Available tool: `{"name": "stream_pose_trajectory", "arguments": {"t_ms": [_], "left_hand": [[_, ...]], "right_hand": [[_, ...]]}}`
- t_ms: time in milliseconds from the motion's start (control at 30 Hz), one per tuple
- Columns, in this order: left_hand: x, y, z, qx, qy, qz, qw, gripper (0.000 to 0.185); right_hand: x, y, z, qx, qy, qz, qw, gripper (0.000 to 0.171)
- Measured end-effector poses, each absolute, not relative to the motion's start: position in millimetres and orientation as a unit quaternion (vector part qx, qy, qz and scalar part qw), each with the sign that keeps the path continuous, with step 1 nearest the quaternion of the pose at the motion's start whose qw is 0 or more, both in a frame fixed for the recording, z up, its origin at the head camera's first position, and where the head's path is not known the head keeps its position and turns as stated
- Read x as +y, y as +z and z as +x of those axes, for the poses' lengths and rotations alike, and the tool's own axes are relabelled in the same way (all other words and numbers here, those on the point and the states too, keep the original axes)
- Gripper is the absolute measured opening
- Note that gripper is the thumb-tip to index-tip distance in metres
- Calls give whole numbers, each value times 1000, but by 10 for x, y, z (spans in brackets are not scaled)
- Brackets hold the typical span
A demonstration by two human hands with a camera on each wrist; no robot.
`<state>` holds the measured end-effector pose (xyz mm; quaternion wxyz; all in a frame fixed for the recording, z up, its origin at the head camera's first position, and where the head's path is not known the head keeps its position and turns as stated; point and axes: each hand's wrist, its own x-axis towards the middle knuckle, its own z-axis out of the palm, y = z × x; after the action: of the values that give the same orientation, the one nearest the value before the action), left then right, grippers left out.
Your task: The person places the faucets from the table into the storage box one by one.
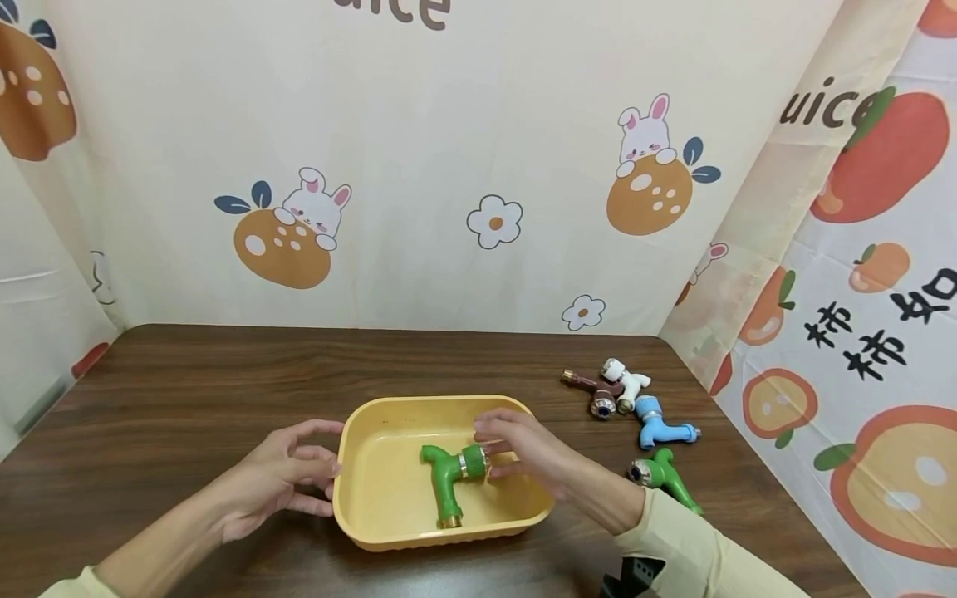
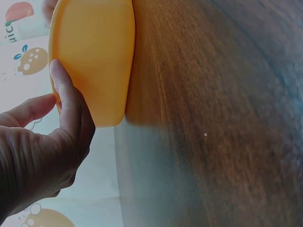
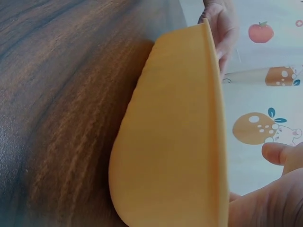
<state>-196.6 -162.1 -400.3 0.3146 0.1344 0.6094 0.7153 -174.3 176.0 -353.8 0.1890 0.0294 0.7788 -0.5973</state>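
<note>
- Green tap (image 1: 446, 482) lies in the yellow tray (image 1: 381, 473), tray flat on the wooden table (image 1: 224, 374).
- Left hand (image 1: 280, 473): fingers spread, tips at the tray's left rim, no firm grip apparent. Such light contact could let the tray skid if bumped.
- Right hand (image 1: 531, 448): loosely spread at the tap's capped end; cannot tell if touching. An off-centre pinch there could make the tap swivel or slip, its body being bent.
- Right wrist crosses the tray's rim; dipping low might drag the tray.
- Second green tap (image 1: 667, 475) sits just beside the right sleeve (image 1: 695, 540); an outward elbow swing could knock it.
</note>
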Motion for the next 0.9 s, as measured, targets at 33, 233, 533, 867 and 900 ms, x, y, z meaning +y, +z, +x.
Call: {"name": "stream_pose_trajectory", "arguments": {"t_ms": [33,233,533,867,900], "left_hand": [[-1621,-4003,-1966,609,715,135,314,74],[-1618,-4005,-1964,610,715,136,314,74],[-1623,-4000,-1972,614,710,134,317,76],[-1628,-4004,-1975,617,706,134,320,76],[-1628,-4004,-1976,617,706,134,321,76]], "right_hand": [[1769,-3527,-1741,778,-599,28,189,48],[1852,-3459,-1745,766,-612,9,197,52],[2045,-3349,-1745,746,-635,-7,201,59],[2174,-3248,-1726,743,-641,-9,193,62],[2187,-3239,-1725,743,-641,-9,192,63]]}}
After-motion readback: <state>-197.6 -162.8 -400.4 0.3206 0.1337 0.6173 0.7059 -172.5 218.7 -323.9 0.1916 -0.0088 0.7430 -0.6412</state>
